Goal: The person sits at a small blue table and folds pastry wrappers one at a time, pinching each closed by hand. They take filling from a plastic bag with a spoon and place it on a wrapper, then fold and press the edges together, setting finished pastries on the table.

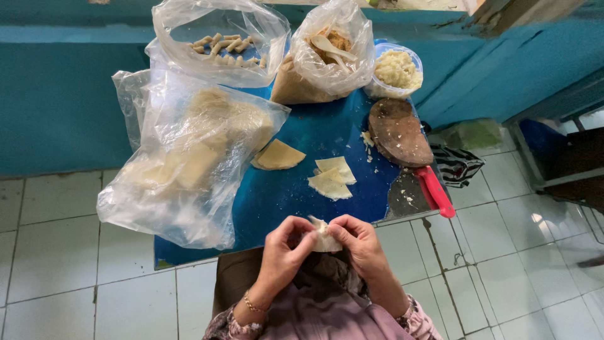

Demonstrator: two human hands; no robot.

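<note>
Both hands meet near the front edge of a small blue table (296,189), pinching a pale folded dough wrapper (324,238) between them. My left hand (283,249) grips its left side and my right hand (360,242) grips its right side. Just beyond on the table lie loose triangular wrappers (331,176) and another folded wrapper (278,155). A large clear plastic bag (189,164) with a stack of wrappers rests at the left.
At the back stand a clear bag of rolled pieces (223,47), a bag with brown filling and a pale spoon (330,50), and a tub of white filling (396,69). A brown wooden board (397,132) and a red-handled tool (435,191) lie right. White tiled floor surrounds.
</note>
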